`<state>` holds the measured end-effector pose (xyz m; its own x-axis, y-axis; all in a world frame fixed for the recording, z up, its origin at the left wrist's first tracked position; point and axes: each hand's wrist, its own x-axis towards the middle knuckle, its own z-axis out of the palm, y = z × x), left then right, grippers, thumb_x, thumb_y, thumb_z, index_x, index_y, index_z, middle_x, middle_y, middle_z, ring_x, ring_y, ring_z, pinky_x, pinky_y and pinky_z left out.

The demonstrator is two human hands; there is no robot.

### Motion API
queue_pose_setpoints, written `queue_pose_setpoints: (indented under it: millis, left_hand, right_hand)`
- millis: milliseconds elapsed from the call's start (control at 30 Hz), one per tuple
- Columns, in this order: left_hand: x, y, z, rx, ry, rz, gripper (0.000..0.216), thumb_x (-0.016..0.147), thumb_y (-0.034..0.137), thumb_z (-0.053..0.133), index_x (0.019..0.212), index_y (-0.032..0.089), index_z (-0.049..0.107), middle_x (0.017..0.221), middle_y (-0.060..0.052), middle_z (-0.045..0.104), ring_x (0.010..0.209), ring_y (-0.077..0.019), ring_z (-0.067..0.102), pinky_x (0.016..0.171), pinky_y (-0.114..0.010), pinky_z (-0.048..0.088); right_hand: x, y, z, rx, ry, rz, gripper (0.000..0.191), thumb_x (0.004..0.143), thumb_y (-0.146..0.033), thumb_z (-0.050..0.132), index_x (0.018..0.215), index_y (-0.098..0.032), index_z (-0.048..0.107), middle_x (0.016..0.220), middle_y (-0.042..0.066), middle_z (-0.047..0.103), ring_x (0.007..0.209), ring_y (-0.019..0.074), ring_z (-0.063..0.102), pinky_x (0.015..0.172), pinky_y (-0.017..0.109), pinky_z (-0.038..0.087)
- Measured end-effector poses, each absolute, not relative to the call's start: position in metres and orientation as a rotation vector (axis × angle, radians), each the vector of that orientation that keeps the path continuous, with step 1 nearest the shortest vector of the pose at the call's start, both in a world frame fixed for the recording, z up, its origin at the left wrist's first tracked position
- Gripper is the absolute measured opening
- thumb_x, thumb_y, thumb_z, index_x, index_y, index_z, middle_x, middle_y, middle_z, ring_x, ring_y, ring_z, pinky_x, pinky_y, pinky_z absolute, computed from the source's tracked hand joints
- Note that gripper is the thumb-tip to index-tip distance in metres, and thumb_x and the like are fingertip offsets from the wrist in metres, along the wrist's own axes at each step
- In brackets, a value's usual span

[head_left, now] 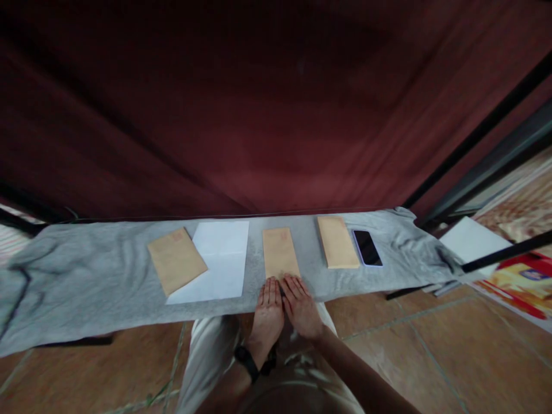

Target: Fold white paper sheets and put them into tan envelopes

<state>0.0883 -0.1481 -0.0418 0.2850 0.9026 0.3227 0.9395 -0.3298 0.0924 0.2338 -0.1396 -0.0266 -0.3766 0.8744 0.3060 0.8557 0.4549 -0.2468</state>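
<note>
A brown paper envelope (280, 250) lies on the grey cloth straight in front of me. My left hand (269, 310) rests flat on its near end, fingers stretched out and pointing away from me. Close beside it, my right hand (302, 307) also lies flat on the near edge, its fingers extended. The hands cover that end of the envelope, so its near edge is hidden. To the left, white paper sheets (224, 264) with a fold line lie partly under another brown envelope (176, 261). A stack of brown envelopes (338, 241) lies to the right.
A smartphone (368, 248) lies right of the stack. The grey cloth (103, 276) covers a narrow surface in front of a dark red fabric panel (276, 144). Dark metal bars (487, 126) stand at the right, near a white sheet (472, 244) and a colourful printed package (524, 282).
</note>
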Motion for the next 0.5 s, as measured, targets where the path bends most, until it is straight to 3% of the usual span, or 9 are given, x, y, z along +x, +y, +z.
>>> queue_pose_setpoints:
  millis: [233,400,500]
  left_hand:
    - [0.076,-0.145,-0.028,-2.481,-1.93,-0.591,0.045,0.093,0.013,0.041,0.134,0.006,0.058,0.144,-0.021,0.055,0.136,-0.0292,0.05,0.112,-0.046,0.043]
    - [0.079,-0.113,-0.017,-2.403,-2.298,-1.119,0.035,0.087,0.013,0.048,0.118,0.015,0.066,0.125,-0.016,0.068,0.118,-0.026,0.064,0.102,-0.044,0.052]
    - [0.081,-0.093,-0.017,-2.225,-2.577,-1.455,0.045,0.076,0.006,0.054,0.119,0.014,0.063,0.109,-0.013,0.072,0.104,-0.0259,0.069,0.094,-0.044,0.056]
  right_hand:
    - [0.238,-0.141,-0.031,-1.478,-2.299,0.056,0.049,0.101,-0.022,0.042,0.15,-0.016,0.044,0.153,0.01,0.046,0.143,0.0205,0.04,0.121,0.043,0.03]
    - [0.236,-0.139,-0.032,-1.537,-2.203,0.037,0.048,0.098,-0.017,0.043,0.146,-0.012,0.049,0.147,0.014,0.053,0.139,0.0224,0.047,0.118,0.044,0.035]
    - [0.229,-0.136,-0.036,-1.57,-2.16,0.02,0.046,0.095,-0.013,0.045,0.14,-0.011,0.055,0.145,0.015,0.056,0.136,0.0248,0.051,0.116,0.043,0.039]
